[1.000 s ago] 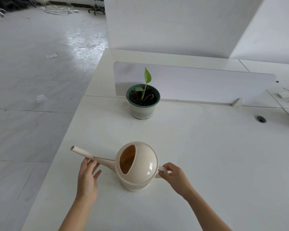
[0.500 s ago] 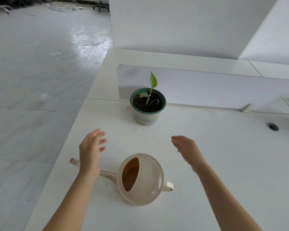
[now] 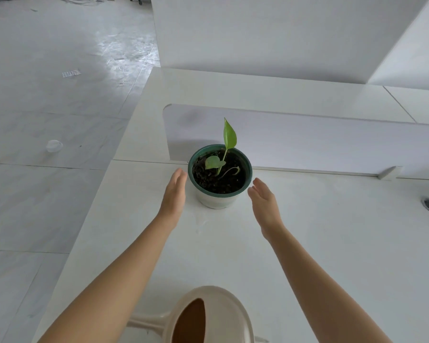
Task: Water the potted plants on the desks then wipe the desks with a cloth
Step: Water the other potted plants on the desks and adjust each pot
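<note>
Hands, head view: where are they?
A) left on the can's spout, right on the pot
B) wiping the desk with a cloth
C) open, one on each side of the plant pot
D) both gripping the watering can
C: the left hand and right hand flank the plant pot with straight fingers, contact unclear; the watering can sits apart from both hands.

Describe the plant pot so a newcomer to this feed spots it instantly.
On the white desk, just before the low divider panel, the plant pot stands between the left hand and right hand. Unlike the cream watering can, it has a dark green rim, soil and a sprout.
</note>
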Demonstrator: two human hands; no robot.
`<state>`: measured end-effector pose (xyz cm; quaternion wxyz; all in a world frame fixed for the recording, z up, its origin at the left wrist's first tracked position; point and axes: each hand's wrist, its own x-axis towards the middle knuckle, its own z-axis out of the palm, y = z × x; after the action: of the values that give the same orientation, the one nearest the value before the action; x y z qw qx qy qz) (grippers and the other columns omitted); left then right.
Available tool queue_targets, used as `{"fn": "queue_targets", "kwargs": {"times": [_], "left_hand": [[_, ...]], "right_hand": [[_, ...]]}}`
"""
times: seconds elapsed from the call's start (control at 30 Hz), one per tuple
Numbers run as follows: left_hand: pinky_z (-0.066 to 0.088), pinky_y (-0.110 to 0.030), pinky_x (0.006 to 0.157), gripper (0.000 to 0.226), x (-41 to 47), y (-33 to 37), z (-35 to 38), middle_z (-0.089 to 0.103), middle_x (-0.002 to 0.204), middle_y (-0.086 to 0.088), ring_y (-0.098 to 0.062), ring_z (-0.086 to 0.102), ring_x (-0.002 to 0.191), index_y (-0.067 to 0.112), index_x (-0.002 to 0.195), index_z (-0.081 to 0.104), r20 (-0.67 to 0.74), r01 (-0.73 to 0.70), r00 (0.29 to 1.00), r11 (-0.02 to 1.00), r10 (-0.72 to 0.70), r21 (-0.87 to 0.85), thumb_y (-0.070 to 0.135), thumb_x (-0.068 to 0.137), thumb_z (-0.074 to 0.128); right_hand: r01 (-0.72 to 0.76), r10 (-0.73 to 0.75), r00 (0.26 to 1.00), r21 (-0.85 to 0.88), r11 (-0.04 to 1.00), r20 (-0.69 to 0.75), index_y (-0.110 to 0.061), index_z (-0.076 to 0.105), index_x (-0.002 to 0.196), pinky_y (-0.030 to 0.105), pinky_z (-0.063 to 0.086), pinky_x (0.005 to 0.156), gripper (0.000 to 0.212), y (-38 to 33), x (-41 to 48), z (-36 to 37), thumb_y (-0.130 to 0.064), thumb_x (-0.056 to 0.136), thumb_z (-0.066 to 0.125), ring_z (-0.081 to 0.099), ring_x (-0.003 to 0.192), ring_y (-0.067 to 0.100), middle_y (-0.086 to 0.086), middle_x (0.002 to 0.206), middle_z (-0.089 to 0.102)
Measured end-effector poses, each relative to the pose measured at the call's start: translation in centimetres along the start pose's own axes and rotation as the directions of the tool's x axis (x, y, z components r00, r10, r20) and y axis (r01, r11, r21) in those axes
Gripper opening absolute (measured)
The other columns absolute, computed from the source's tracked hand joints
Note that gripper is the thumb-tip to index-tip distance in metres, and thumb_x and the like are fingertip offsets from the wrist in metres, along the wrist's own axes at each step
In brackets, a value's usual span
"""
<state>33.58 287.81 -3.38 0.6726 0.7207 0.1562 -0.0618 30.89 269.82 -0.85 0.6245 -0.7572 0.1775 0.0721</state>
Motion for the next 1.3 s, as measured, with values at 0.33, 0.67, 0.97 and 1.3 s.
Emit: {"fn": "queue_targets", "kwargs": {"times": [0.33,0.67,0.97,1.3], "left_hand": [[0.021,-0.042,0.117,0.091,2.7,-0.2,1.3,0.034,0.151,0.006,-0.009,0.028,0.139,0.025,0.144,0.030,0.125,0.035,0.992,0.995,-0.023,-0.090,0.071,0.067,0.037],[0.008,-0.036,0.119,0.069,-0.4,-0.5,2.9,0.008,0.158,0.011,-0.006,0.008,0.144,0.025,0.150,0.004,0.116,0.067,0.992,0.983,-0.048,-0.170,0.054,0.092,0.028],[0.018,-0.040,0.116,0.057,2.3,0.5,0.6,0.033,0.150,0.006,-0.009,0.025,0.140,0.019,0.144,0.030,0.118,0.041,0.993,0.993,-0.028,-0.113,0.048,0.096,0.022],[0.009,-0.034,0.115,0.071,0.5,0.5,3.3,0.005,0.158,0.006,-0.014,0.008,0.145,0.024,0.148,-0.009,0.159,0.104,0.982,0.994,-0.096,-0.039,0.046,0.095,0.033]], "right_hand": [[0.059,-0.066,0.996,0.110,0.992,0.058,-0.017,0.045,0.127,0.017,0.038,0.084,0.035,-0.8,1.4,1.1,-0.010,0.093,0.040,0.053,0.092,-0.003,-0.020,0.094,0.057],[-0.023,0.015,0.986,0.047,0.999,0.164,-0.021,0.003,0.147,0.027,0.016,0.110,0.064,-2.2,3.5,0.3,-0.026,0.095,0.041,0.015,0.142,0.011,-0.003,0.157,0.011],[0.045,-0.062,0.994,0.180,0.983,0.092,-0.024,0.019,0.143,0.025,0.026,0.101,0.055,-0.6,0.2,2.0,-0.015,0.094,0.043,0.038,0.120,0.005,-0.010,0.130,0.046],[-0.080,0.079,0.997,0.133,0.988,0.011,-0.020,0.002,0.147,0.036,0.017,0.113,0.066,-3.1,3.9,1.9,-0.032,0.094,0.040,0.015,0.143,0.018,0.000,0.157,0.012]]}}
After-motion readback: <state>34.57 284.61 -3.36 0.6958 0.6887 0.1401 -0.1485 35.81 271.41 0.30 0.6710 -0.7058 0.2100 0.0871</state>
